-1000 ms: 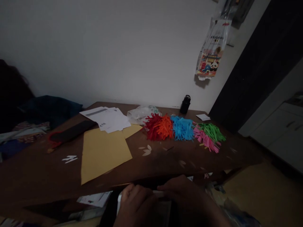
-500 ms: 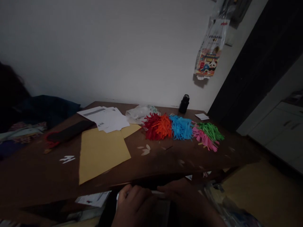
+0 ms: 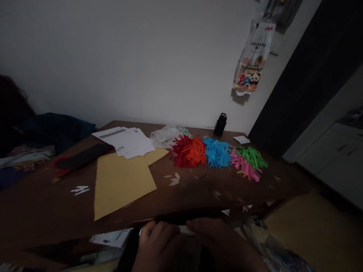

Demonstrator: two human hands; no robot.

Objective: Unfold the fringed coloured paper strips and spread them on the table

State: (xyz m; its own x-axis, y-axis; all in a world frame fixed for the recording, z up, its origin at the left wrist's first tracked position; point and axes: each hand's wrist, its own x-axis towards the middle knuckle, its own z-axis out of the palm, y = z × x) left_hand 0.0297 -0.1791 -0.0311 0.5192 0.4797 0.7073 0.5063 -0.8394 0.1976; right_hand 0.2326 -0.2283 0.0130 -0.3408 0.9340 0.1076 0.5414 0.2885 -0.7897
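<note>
White-edged object (image 3: 185, 229) sits below the near edge of the tabletop (image 3: 176, 200). Left hand (image 3: 161, 241) curled over it, pinching; right hand's (image 3: 219, 240) grip too dark to tell. Best held steady, supported evenly both sides.

The left hand (image 3: 159, 241) sits near half past six, back uppermost, fingers curled. Just beside it, the right hand (image 3: 217, 238) lies toward five o'clock, fingertips aimed at ten, its shadowed forearm (image 3: 251, 260) slanting toward four.
</note>
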